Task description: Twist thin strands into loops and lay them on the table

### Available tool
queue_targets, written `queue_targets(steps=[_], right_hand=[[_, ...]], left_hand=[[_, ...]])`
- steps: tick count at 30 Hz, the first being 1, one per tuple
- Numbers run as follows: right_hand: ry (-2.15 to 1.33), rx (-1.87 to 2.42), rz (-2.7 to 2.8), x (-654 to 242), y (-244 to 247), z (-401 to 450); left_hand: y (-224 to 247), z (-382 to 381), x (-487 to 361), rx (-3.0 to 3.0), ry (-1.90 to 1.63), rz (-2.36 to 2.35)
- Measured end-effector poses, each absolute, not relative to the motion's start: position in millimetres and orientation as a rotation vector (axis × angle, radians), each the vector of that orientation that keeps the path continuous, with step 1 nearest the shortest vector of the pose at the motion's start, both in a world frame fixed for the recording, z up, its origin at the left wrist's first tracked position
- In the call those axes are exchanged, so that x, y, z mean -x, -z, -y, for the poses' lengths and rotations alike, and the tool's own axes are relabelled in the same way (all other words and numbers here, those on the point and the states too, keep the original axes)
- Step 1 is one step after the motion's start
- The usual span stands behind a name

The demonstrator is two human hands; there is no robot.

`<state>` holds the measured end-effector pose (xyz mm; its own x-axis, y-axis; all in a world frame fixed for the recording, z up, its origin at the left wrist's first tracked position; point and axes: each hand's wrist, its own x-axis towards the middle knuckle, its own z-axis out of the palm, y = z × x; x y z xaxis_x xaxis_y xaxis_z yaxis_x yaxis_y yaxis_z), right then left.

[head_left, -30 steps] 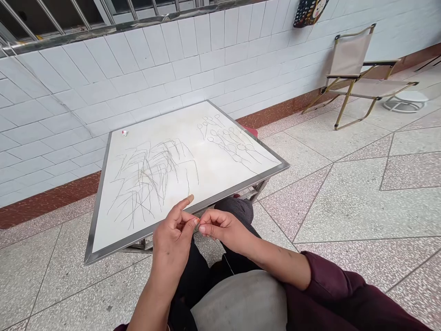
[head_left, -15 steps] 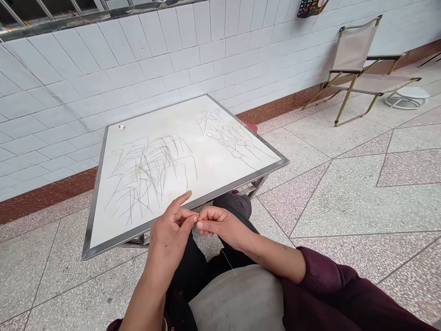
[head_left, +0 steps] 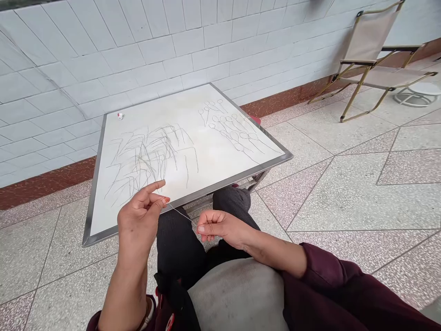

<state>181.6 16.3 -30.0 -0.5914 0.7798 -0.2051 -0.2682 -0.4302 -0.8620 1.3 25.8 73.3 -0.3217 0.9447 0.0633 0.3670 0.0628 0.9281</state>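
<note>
A thin, pale wire [head_left: 182,214] runs between my two hands, slightly bowed, above my lap. My left hand [head_left: 141,214] pinches one end between thumb and index finger, its other fingers partly raised. A tiny orange-red spot shows at those fingertips, too small to name. Lower and to the right, my right hand [head_left: 220,226] grips the wire between thumb and curled fingers. On the white table [head_left: 206,184] in front lie bent thin wires [head_left: 148,154] in a loose pile on the left. Several wires with looped ends [head_left: 237,135] lie at the right.
A metal rim edges the table, which stands near a white tiled wall [head_left: 155,59]. A small white-and-red object [head_left: 120,116] sits at the table's far left corner. To the right are a folding chair [head_left: 372,55] and a round white stool [head_left: 418,89] on the speckled floor.
My hands were together at the fingertips. My left hand has moved left and slightly up, leaving a stretch of wire between them. My right hand has stayed nearly in place. The view has tilted down slightly.
</note>
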Motion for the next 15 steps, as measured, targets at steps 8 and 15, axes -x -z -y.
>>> queue_targets(steps=[8, 15], right_hand=[[-2.053, 0.853, 1.136, -189, 36, -6], [-1.851, 0.902, 1.624, -218, 62, -2]], left_hand=[[-72, -26, 6, -1.343, -1.337, -1.875], [-71, -25, 16, -1.336, -1.395, -1.959]])
